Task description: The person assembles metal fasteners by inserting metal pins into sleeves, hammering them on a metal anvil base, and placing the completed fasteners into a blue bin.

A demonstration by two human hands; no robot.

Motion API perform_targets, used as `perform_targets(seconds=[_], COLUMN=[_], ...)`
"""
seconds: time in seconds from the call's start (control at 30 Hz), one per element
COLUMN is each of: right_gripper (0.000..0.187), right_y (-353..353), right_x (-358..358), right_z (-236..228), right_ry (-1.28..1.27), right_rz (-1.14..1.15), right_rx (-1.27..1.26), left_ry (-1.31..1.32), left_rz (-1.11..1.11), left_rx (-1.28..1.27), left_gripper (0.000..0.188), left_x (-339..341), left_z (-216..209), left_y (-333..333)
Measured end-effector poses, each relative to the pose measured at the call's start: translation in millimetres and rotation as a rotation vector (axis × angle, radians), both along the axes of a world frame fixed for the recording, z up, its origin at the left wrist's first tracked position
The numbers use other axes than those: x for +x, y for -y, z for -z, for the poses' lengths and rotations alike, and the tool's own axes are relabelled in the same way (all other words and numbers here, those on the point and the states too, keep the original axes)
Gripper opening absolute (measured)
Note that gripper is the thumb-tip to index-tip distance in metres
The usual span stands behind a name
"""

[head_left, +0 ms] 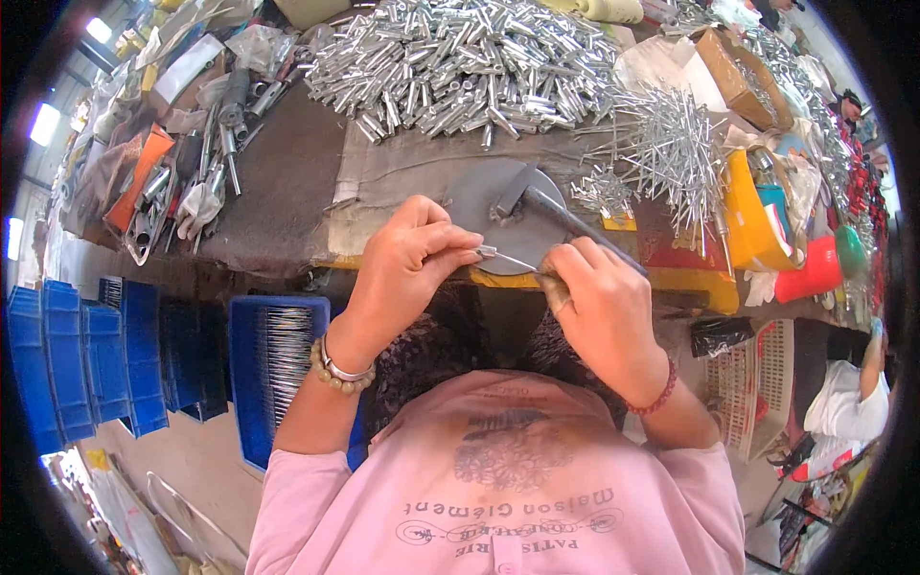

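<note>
My left hand (422, 247) pinches a small silver metal piece (488, 251) between thumb and fingertips. From it a thin metal rod (516, 261) runs to my right hand (589, 287), whose thumb and fingers close on its other end. Both hands are held at the table's near edge, in front of a round grey metal plate (479, 187). A hammer (575, 222) with a dark handle lies on that plate, its head toward the far side. Beyond it spreads a large heap of short silver metal tubes (470, 62). To the right is a pile of thin metal rods (671, 153).
Tools and an orange-handled item (151, 153) crowd the table's left. A yellow container (752, 216) and a red cup (810, 271) stand at right. Below left, a blue crate (251, 383) holds many thin rods. A white plastic basket (767, 374) is below right. Another person (853, 398) is far right.
</note>
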State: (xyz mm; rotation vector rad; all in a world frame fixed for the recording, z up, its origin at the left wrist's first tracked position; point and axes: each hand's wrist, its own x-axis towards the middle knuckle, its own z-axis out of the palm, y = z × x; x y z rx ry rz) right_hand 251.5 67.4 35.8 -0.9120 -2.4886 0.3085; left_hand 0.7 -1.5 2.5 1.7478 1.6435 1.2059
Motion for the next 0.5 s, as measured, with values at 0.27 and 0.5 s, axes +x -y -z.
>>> perform_targets(seconds=[0.27, 0.5], right_gripper=[0.023, 0.021], right_y=[14.4, 38.7], right_x=[1.3, -7.9], right_z=[1.9, 13.1], right_ry=[-0.159, -0.315], right_rz=[-0.032, -0.017], right_rx=[-1.02, -1.297], left_ry=[0.269, 0.838], left_rz=[-0.253, -0.236], left_rx=[0.041, -0.296], left_gripper=[0.033, 0.057], left_x=[42.2, 50.0], left_z=[6.7, 9.9], left_y=[38.6, 45.9])
